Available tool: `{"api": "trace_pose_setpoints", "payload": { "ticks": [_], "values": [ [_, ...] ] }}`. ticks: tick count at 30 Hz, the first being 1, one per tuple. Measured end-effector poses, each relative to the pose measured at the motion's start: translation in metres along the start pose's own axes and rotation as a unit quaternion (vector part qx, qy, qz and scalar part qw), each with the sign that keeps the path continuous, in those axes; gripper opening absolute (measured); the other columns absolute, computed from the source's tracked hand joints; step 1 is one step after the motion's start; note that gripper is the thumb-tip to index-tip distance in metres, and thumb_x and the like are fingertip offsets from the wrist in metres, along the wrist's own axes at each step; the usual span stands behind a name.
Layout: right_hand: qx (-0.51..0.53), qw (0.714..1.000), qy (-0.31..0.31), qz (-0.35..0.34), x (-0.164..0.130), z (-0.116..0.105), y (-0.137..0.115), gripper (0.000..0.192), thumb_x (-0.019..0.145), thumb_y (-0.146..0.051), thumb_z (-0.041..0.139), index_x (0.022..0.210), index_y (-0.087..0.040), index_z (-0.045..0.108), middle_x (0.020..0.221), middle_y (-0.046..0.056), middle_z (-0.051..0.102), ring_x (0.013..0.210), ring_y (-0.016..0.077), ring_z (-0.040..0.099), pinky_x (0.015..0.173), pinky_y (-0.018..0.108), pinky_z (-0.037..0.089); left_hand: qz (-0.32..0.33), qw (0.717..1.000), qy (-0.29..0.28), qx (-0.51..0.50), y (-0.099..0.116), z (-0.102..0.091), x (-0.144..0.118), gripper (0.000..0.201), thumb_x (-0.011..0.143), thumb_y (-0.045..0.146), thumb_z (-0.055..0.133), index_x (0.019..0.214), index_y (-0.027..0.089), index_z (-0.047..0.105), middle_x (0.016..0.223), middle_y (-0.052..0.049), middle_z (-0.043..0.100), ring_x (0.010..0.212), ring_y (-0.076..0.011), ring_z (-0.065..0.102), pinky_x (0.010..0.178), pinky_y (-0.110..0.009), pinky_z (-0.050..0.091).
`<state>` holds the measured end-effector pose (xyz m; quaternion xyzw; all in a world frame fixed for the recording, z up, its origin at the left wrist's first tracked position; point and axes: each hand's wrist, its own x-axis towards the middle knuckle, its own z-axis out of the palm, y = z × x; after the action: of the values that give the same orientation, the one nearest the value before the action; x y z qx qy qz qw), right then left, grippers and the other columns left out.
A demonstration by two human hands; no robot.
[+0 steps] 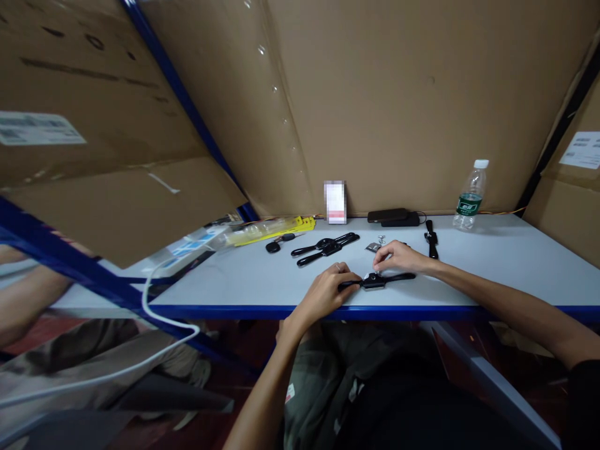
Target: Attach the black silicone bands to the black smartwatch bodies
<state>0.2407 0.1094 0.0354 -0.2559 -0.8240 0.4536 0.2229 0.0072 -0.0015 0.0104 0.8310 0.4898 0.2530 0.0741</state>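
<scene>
The watch (375,280), which we pinch with left hand (323,292) and right hand (398,256), could slide off the table's edge (262,310).

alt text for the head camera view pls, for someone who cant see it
A person's left hand and right hand hold a black wristwatch flat near the front edge of a pale table. Behind it lie two more black watches, a car key, a water bottle and a dark phone, with cardboard walls all round.
</scene>
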Motion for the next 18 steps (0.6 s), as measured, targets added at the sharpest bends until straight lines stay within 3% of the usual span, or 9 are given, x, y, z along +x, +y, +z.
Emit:
{"api": "trace_pose_setpoints", "payload": {
  "ticks": [18],
  "values": [
    [-0.018,0.999,0.009,0.025,0.007,0.016,0.011,0.007,0.072,-0.024,0.074,0.074,-0.017,0.075,0.070,0.001,0.071,0.074,0.0175,0.063,0.073,0.029,0.047,-0.001,1.000,-0.002,-0.003,0.000,0.000,0.000,0.024,0.097,0.029,0.057,0.110,0.024,0.077,0.102,-0.007,0.066,0.097,-0.0219,0.062,0.089,-0.033,0.049]
  ]
}}
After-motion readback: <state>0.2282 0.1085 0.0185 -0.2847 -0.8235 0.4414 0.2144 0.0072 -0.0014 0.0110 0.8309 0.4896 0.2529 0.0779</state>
